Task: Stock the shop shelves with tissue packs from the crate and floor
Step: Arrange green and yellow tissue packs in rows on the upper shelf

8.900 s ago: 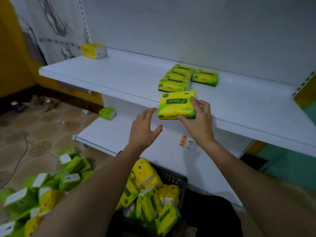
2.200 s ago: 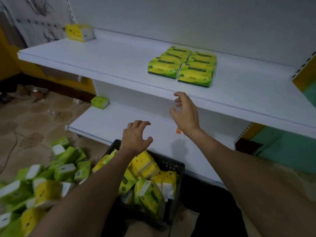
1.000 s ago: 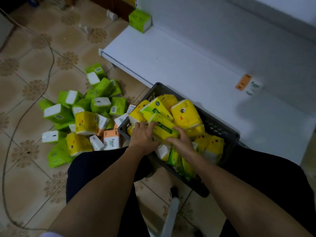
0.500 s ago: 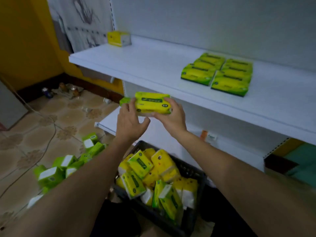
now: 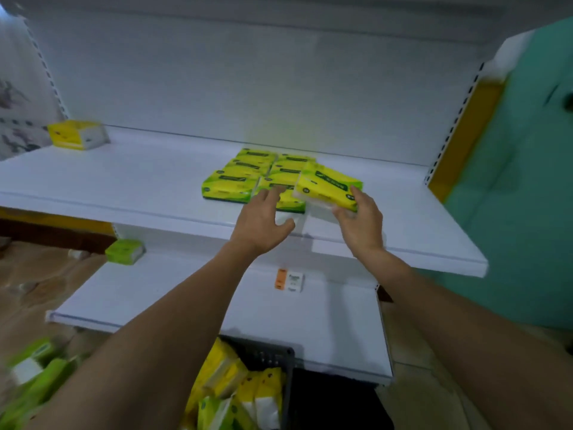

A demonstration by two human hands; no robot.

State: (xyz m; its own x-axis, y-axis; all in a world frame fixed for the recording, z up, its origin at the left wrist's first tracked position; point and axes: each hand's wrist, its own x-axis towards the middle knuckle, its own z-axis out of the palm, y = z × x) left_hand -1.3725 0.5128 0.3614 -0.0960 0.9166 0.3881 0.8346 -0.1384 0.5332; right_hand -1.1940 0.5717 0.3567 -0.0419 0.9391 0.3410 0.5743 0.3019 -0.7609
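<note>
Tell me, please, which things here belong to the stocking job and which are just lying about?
Job: tissue pack in right hand, left hand, shelved packs, upper shelf, crate, floor packs.
Lying about: price label, wall poster.

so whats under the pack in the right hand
The pack in the right hand hangs tilted over the right column of shelved packs and the white upper shelf. It hides those packs' right edges, so whether it touches them is unclear.
</note>
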